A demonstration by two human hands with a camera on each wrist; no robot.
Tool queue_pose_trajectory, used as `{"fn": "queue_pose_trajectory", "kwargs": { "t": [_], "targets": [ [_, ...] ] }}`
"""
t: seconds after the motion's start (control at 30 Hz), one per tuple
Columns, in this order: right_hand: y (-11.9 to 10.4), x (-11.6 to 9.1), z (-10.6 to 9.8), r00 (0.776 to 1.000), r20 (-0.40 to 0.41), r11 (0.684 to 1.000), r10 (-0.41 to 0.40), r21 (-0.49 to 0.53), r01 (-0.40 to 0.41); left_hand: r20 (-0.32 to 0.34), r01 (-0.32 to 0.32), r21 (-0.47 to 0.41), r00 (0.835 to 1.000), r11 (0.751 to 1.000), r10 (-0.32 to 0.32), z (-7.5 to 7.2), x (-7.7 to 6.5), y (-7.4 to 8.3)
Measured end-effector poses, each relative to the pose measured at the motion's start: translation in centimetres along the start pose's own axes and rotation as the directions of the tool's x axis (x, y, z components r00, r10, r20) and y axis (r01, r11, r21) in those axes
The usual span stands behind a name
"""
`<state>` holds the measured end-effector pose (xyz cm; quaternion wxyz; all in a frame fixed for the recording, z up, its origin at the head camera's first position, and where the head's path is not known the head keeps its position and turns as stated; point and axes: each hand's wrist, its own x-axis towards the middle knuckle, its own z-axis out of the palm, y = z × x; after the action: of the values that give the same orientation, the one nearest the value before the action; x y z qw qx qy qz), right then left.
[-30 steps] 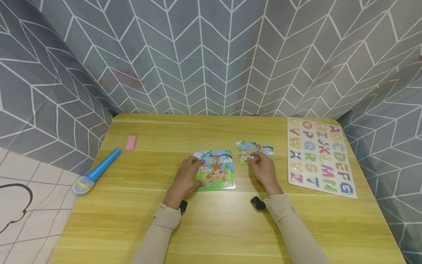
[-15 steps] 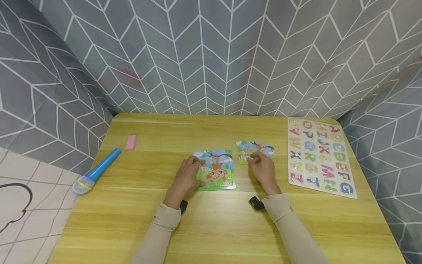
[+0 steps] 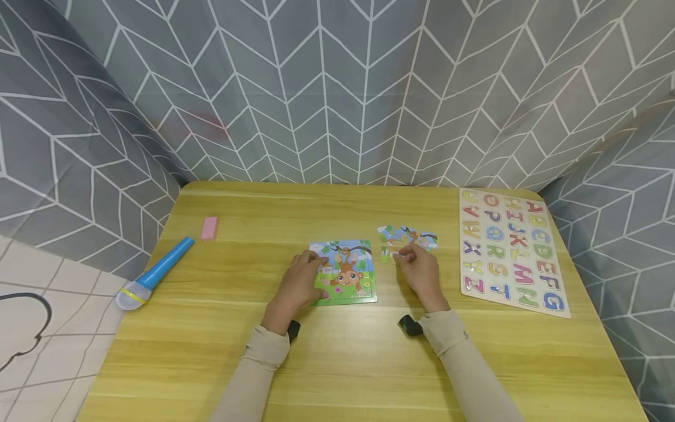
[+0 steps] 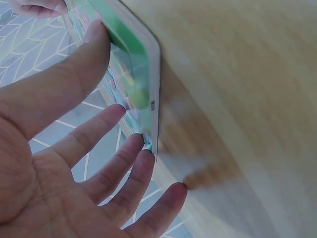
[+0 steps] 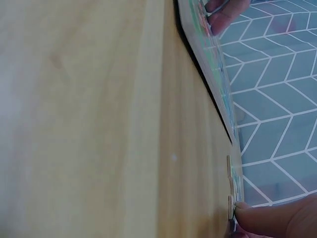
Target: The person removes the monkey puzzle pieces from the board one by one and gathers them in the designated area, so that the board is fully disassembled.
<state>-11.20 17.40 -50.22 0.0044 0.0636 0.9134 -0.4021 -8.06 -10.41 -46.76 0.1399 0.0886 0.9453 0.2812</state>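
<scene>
In the head view a square monkey puzzle board (image 3: 345, 273) lies at mid-table. My left hand (image 3: 297, 282) rests over its left edge. The left wrist view shows the spread, mostly straight fingers (image 4: 109, 178) touching the board's face and side. Just right of the board lies a smaller, partly joined patch of puzzle pieces (image 3: 413, 235) with a similar monkey picture. My right hand (image 3: 420, 272) pinches a puzzle piece at its lower edge. In the right wrist view the thumb (image 5: 270, 219) meets the edge of that piece (image 5: 231, 207); the other fingers are mostly out of sight.
To the right stands out a flat alphabet board (image 3: 508, 252) with coloured letters. A blue toy microphone (image 3: 155, 273) and a pink block (image 3: 209, 228) lie on the left of the wooden table (image 3: 337, 375). A patterned curtain (image 3: 337, 94) hangs behind.
My right hand has shifted very slightly left along the lower edge of the loose patch. The left hand and the monkey board stay where they were.
</scene>
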Motion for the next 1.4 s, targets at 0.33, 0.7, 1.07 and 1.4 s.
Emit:
{"fn": "queue_pose_trajectory", "kwargs": {
  "t": [0.33,0.7,1.07,1.4],
  "targets": [
    [0.2,-0.2,-0.1,0.999,0.023,0.999,0.034,0.011,-0.035,-0.017,0.018,0.036,1.0,0.999,-0.018,0.4,-0.1,0.5],
    [-0.7,-1.1,-0.6,0.999,0.044,1.0,0.007,0.022,-0.008,-0.001,0.007,0.065,1.0,0.998,-0.007,0.9,-0.2,1.2],
    [-3.6,-2.5,2.3,0.974,0.171,0.989,-0.146,0.0,0.148,-0.061,0.01,0.189,0.998,0.982,0.001,1.6,0.1,2.1],
    [-5.0,-2.8,3.6,0.953,0.272,0.99,-0.133,-0.005,0.139,-0.1,0.028,0.229,0.995,0.973,-0.005,1.9,-0.2,2.6]
  ]
}}
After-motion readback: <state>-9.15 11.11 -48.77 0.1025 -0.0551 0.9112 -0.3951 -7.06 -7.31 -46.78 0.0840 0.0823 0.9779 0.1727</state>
